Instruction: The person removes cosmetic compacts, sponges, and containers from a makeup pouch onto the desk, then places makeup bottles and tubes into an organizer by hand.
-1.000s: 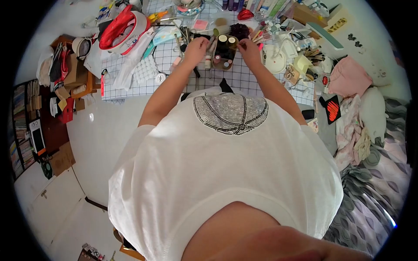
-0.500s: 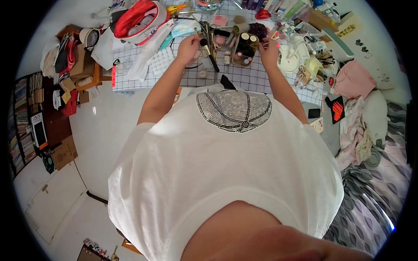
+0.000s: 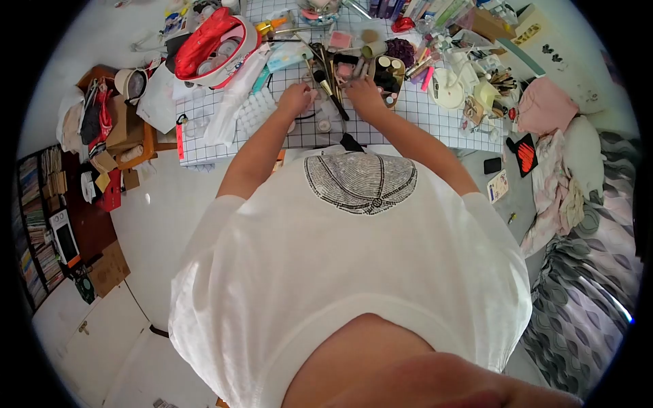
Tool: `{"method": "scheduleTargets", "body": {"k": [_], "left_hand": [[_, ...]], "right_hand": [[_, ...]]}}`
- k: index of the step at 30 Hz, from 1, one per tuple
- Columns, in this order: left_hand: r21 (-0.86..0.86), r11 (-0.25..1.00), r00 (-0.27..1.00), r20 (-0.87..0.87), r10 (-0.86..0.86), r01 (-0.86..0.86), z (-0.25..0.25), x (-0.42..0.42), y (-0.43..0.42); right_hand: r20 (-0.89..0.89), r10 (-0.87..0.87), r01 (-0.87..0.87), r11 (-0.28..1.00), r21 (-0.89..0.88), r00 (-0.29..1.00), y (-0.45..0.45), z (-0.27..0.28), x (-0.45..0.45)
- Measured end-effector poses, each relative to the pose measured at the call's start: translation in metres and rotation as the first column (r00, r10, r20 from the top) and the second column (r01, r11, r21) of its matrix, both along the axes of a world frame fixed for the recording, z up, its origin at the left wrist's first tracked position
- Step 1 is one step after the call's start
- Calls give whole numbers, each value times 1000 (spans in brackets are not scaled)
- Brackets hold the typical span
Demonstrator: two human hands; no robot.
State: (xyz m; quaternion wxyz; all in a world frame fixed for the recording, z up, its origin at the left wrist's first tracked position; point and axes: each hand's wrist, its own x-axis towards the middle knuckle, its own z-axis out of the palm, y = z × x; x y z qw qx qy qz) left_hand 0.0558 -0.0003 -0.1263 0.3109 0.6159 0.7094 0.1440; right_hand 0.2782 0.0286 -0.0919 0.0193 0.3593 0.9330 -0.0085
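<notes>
Hands flank a makeup brush (image 3: 326,87) on the gridded worktop (image 3: 422,117): left hand (image 3: 295,100) curled, right hand (image 3: 365,97) with fingers reaching forward (whether either pinches anything, I cannot tell). Left of the bottle-filled organizer (image 3: 401,71), the brush looks light, soft-bristled and stiff-handled, best grasped mid-handle.

On the table (image 3: 422,122), the open bag (image 3: 216,49) lies left, the brushes (image 3: 326,85) near the middle, the bottle holder (image 3: 389,76) just right of them, the books (image 3: 425,15) far right.
</notes>
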Motion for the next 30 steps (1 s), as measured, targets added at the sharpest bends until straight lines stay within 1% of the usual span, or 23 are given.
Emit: {"method": "scheduleTargets", "body": {"k": [2,3,5,6,8,11,12,14,15,17,18,20,21,23,26,27,29,30], "left_hand": [[12,1000,999,-36,-28,28,-21,0,-4],[18,999,998,-55,-40,41,-19,0,-4],[-81,996,999,20,-48,49,-15,-5,-5],[-132,990,997,57,-50,57,-11,-6,-6],[-100,989,994,24,-109,111,-22,-8,-6],[-63,986,984,-74,-160,155,-26,-8,-5],[-54,985,979,-115,-170,165,-25,-7,-5],[-27,998,998,-10,-54,54,-22,-7,-5],[-16,1000,999,44,3,-2,-18,-6,-3],[-64,998,987,162,-7,18,3,-2,8],[-87,996,976,220,-9,28,12,1,13],[-10,997,949,306,-76,83,18,6,17],[33,993,932,345,-114,110,21,9,20],[70,995,914,397,-87,64,48,23,20],[150,989,866,494,-79,5,70,43,24],[179,984,846,528,-82,-16,73,49,25],[208,977,810,565,-156,43,79,60,28],[225,972,790,581,-194,72,82,66,31]], "right_hand": [[241,-14,17,1000,-11,970,-1,-6,-7],[288,-20,26,1000,-17,957,-1,-8,-9],[383,-26,42,999,-31,923,-3,-13,-8],[333,-44,47,999,0,942,-4,-21,-7],[229,-71,59,996,60,971,-4,-34,-5],[236,-73,70,997,22,969,0,-38,-6],[147,-85,82,996,30,985,-2,-37,-8],[-35,-110,111,993,45,993,-4,-32,-11],[-149,-128,127,992,-22,981,-4,-27,-13],[-364,-182,131,979,-158,914,-5,-14,-21],[-416,-167,116,982,-146,894,-5,-7,-24],[-517,-139,87,989,-123,844,-7,4,-29],[-515,-126,64,989,-136,848,-5,4,-29],[-509,-103,23,987,-162,855,0,4,-26],[-347,-341,177,887,-426,874,0,27,-24],[-412,-386,175,868,-464,825,-4,42,-20],[-528,-473,156,830,-535,706,-12,69,-6],[-537,-500,197,830,-523,679,-11,69,3]]}}
